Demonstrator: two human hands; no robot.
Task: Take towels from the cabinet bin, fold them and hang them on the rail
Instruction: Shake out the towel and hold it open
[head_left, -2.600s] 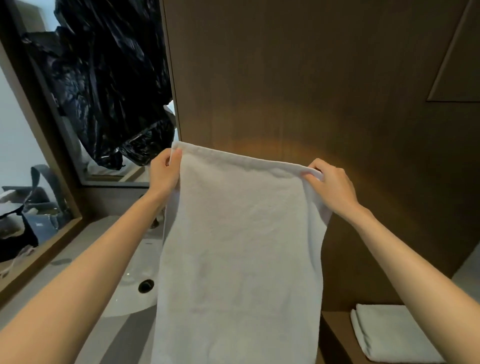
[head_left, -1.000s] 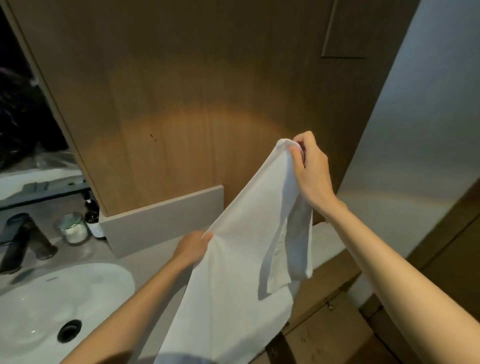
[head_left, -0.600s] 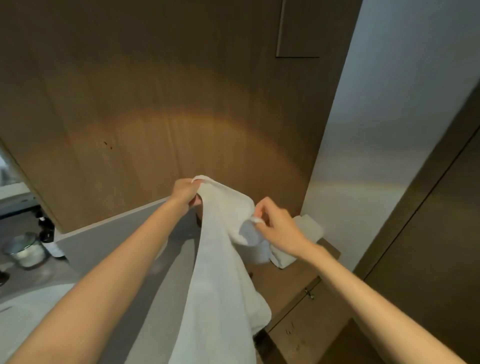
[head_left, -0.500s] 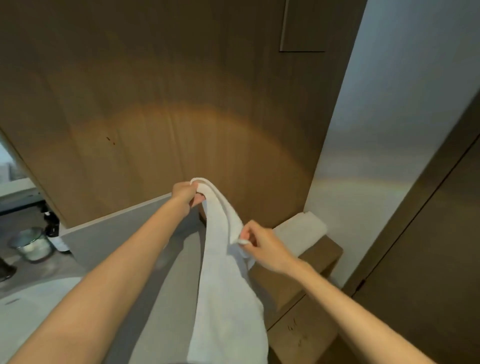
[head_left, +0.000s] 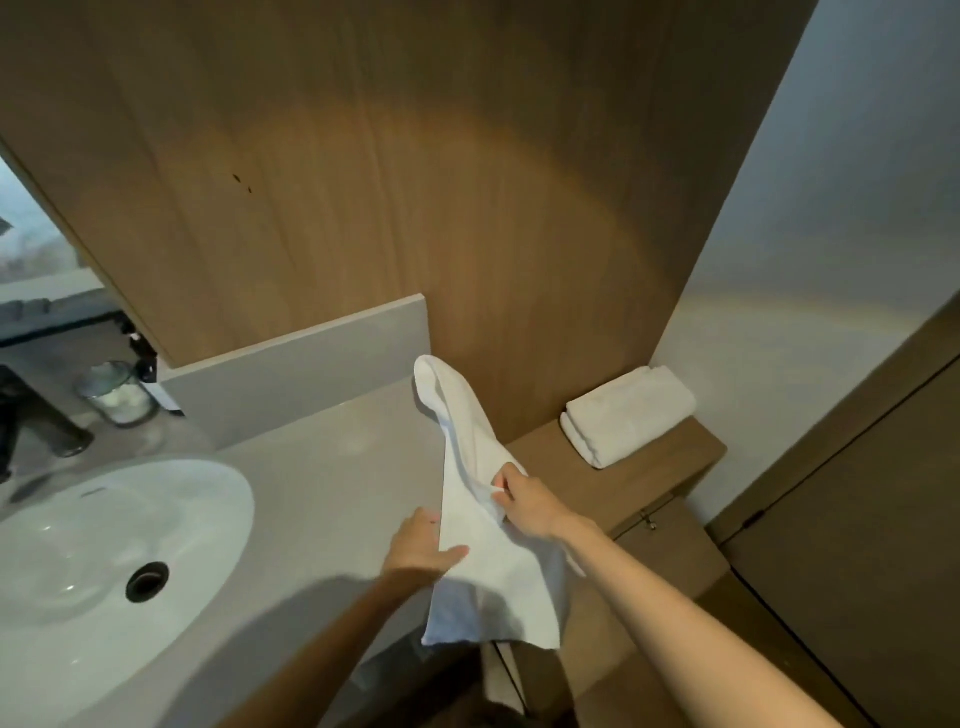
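The white towel (head_left: 485, 540) is stretched out long over the right end of the grey counter (head_left: 311, 499). Its far end rests bunched on the countertop close to the wooden wall panel (head_left: 415, 182), and its near end hangs down past the counter's front edge. The right hand (head_left: 524, 501) pinches a fold of cloth about midway along the towel, fingers curled into it. The left hand (head_left: 418, 545) sits at the towel's left edge with its thumb lying on top of the cloth and its fingers fairly straight at the edge; I cannot tell whether it truly grips or only steadies it.

Just right of the counter, a folded towel (head_left: 628, 413) lies on a lower wooden ledge (head_left: 691, 462). To the left are the white basin (head_left: 93, 597), a dark tap (head_left: 47, 431) and a small glass jar (head_left: 119, 397) near the low grey backsplash (head_left: 301, 371).
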